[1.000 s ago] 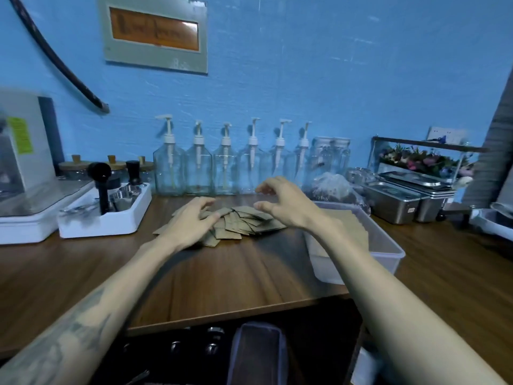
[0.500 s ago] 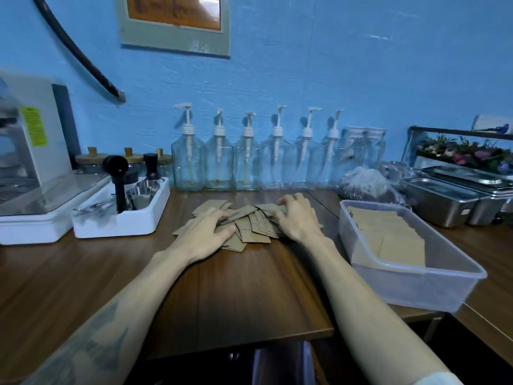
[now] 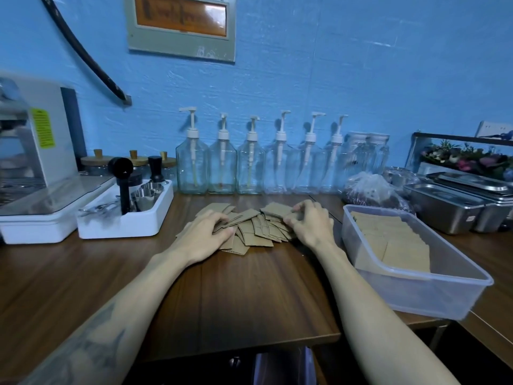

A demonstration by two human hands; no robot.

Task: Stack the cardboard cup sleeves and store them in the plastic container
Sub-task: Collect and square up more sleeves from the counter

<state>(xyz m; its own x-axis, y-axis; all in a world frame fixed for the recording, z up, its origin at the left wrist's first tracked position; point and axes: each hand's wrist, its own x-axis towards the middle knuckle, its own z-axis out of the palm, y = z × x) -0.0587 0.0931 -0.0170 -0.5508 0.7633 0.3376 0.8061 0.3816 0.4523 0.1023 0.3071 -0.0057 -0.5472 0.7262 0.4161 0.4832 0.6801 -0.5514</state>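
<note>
Resting on the wooden counter (image 3: 249, 295), a loose heap of cardboard cup sleeves (image 3: 255, 229) is bracketed by both hands. The left hand (image 3: 205, 234) is laid on the heap's left side, its fingers curled over the edges of several sleeves and grasping them. The right hand (image 3: 311, 223) is set on the right side, where a sleeve edge is pinched between thumb and fingertips.

Just to the right, apart from the heap, the clear plastic container (image 3: 444, 298) is seen with a layer of sleeves already laid flat inside it; more sleeves remain outside than can be counted.

Trouble is judged likely if the heap is squeezed together unevenly: the sleeves are fanned at different angles, so corners could be bent or a few pushed off towards the counter's near edge. A crooked stack might also be caught on the container's rim.

Further back, a white tray (image 3: 122, 226) of coffee tools is placed beside a white machine (image 3: 36, 173), and steel pans (image 3: 449, 207) are ranged at the right. A row of clear pump bottles (image 3: 249, 168) is lined along the blue wall (image 3: 333, 65), on which a framed panel (image 3: 180, 23) is hung.
</note>
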